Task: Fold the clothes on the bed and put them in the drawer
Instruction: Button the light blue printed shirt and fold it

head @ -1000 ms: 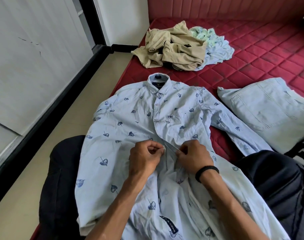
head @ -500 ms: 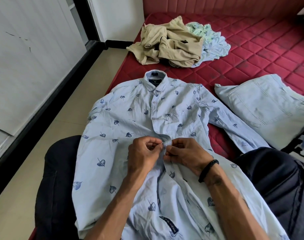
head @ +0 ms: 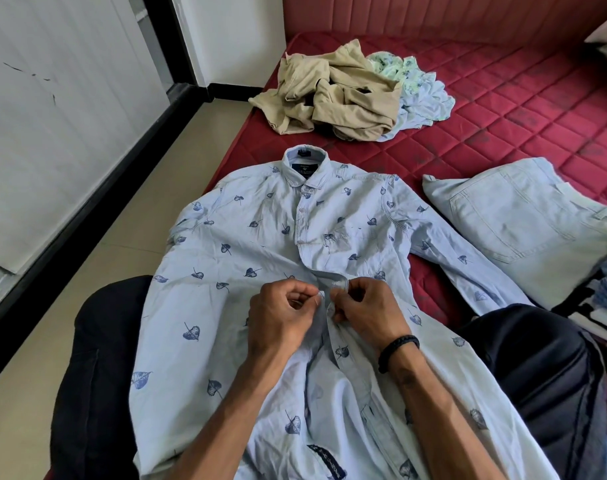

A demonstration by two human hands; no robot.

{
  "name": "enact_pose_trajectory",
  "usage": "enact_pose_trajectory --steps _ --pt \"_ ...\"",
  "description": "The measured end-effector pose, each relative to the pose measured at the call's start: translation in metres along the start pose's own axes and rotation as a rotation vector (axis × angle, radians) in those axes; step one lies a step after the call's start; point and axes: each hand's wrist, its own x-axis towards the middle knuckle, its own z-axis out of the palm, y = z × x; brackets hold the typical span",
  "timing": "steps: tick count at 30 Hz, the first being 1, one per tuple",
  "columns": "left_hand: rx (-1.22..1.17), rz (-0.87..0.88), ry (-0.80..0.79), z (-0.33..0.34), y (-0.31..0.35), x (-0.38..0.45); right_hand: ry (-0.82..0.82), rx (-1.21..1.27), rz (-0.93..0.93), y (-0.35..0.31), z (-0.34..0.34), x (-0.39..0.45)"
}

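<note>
Bed (head: 523, 98): red quilted mattress, its left edge running along the floor; bare quilting lay open beyond the shirt and towards the headboard.
Floor (head: 149, 209): beige strip between the bed and a white panelled wall, with a black skirting at the wall's foot.
Shirt (head: 260, 244): pale blue with a dark leaf print, spread front-up across the person's lap and the bed's near corner; collar pointed away, one sleeve stretched right towards the jeans, left shoulder overhanging the bed edge.
Jeans (head: 523, 220): light denim, folded, just right of the shirt.
Heap (head: 333, 95): crumpled khaki garment with a pale printed one touching its right side, well beyond the collar.
Left hand (head: 278, 317): knuckles up, fingers curled, pinching the left placket edge at mid-chest.
Right hand (head: 368, 310): black wristband; thumb and fingers pinched the opposite placket edge, almost touching the left hand.
</note>
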Motion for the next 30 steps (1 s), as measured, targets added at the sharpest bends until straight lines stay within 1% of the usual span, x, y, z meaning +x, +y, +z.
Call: enact_pose_trajectory --steps 3,7,12,17,20,23,26,28,30 --pt "0.048 -0.002 0.017 0.001 0.001 -0.002 0.038 0.085 0.008 -0.001 0.004 -0.004" --pt "0.051 0.001 0.032 0.001 0.002 -0.003 0.008 0.106 0.004 0.003 0.011 -0.006" --pt "-0.008 -0.021 0.039 0.001 0.001 -0.001 -0.102 0.305 0.073 0.005 0.010 -0.003" --pt "0.006 -0.005 0.046 0.000 0.001 -0.001 -0.225 0.474 0.166 0.004 0.010 -0.003" --pt "0.023 -0.023 0.048 0.000 0.002 -0.001 -0.257 0.567 0.222 0.003 0.009 -0.001" --pt "0.143 -0.020 0.081 -0.002 0.006 -0.004 -0.234 0.567 0.231 0.003 0.009 0.000" --pt "0.284 0.020 0.105 -0.002 0.012 -0.008 -0.155 0.470 0.194 0.007 0.011 0.001" --pt "0.275 0.030 0.095 0.001 0.013 -0.010 -0.121 0.425 0.173 0.008 0.013 0.000" --pt "0.219 0.027 0.086 0.003 0.012 -0.010 -0.109 0.418 0.169 0.009 0.014 0.000"
